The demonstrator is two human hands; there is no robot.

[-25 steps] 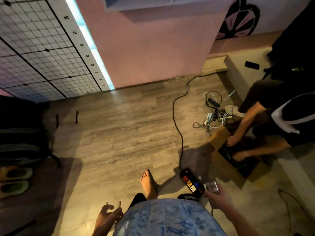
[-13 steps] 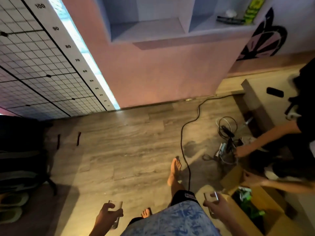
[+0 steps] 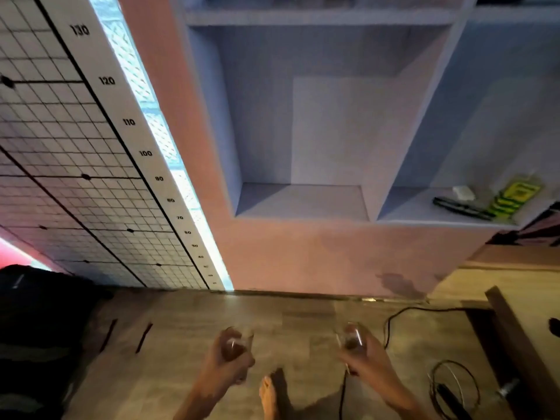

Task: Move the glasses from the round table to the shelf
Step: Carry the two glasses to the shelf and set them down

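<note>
My left hand grips a small clear glass, held low in front of me. My right hand grips a second clear glass at about the same height. Both glasses are blurred by motion. Ahead and above stands the pale shelf unit set in a pink wall, its middle compartment bare. The round table is out of view.
The right compartment holds a yellow packet, a dark flat object and a small white thing. A black cable and coiled wires lie on the wooden floor. A wooden ledge is right, a dark bag left.
The view has tilted up and closer to the shelf. Both hands have risen with their glasses. The other person on the right has dropped out of view.
</note>
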